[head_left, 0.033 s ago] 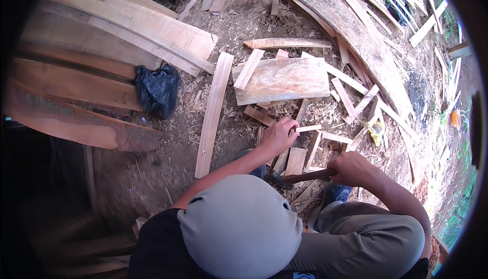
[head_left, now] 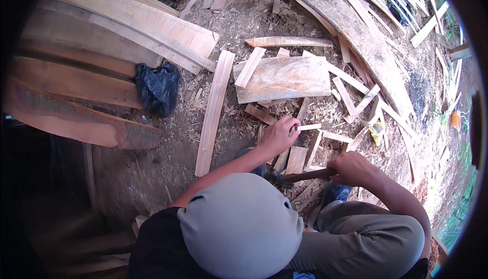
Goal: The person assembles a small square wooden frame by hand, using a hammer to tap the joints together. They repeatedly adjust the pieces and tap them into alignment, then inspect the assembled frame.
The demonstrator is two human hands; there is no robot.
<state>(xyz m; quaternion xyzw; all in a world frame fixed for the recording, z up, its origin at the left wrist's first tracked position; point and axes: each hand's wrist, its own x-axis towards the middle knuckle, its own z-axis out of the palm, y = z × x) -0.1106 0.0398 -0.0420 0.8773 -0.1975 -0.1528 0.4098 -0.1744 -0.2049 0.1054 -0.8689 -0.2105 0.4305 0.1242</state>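
My left hand [head_left: 279,135] is closed around one end of a short, pale wooden strip [head_left: 309,127], which points to the right from the fingers. In my right hand [head_left: 353,168] is the wooden handle [head_left: 310,175] of a hand tool, held almost level. Its dark head [head_left: 276,178] lies to the left, partly hidden beside my knee, so I cannot tell its exact kind. Just beneath and between the hands are small offcuts, including a flat wood block [head_left: 296,160] and a narrow upright piece [head_left: 313,147].
A broad board [head_left: 284,78] lies ahead, with a long plank [head_left: 215,111] left of it. Stacked timber [head_left: 76,78] and a black plastic bag [head_left: 157,88] are at the left. A long curved slab [head_left: 351,40] sweeps along the right. My bent knees [head_left: 239,223] rise in front.
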